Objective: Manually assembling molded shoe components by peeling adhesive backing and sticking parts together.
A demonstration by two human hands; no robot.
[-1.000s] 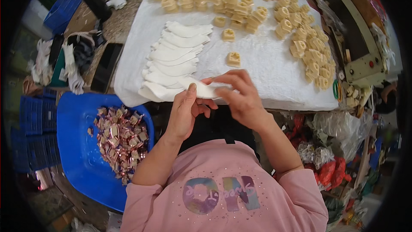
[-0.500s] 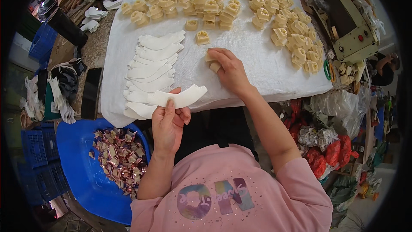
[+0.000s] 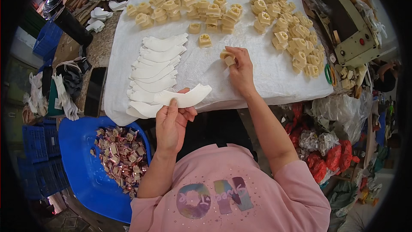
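Observation:
My left hand [image 3: 171, 124] pinches a curved white strip [image 3: 194, 97] between thumb and fingers at the table's front edge. An overlapping row of similar white strips [image 3: 155, 71] lies just beyond it. Farther right, my right hand [image 3: 241, 73] is closed on a small beige hollow block [image 3: 228, 58], partly hidden by the fingers, close above the white cloth [image 3: 266, 77]. One loose beige block [image 3: 204, 40] stands ahead and to the left of that hand. More of these blocks [image 3: 213, 10] sit grouped at the back, and another heap [image 3: 297, 41] spreads along the right side.
On the left, a blue tub [image 3: 81, 180] holds shiny brownish-pink pieces [image 3: 122, 154]. A dark phone-like slab [image 3: 95, 88] and a black cylinder [image 3: 74, 26] stand at the table's left side. A beige machine [image 3: 358, 45] with a red button borders the right edge, above red bags [image 3: 334, 157].
My right hand, with the beige block, has moved a little to the right and has turned the block. My left hand still holds the white strip in nearly the same place.

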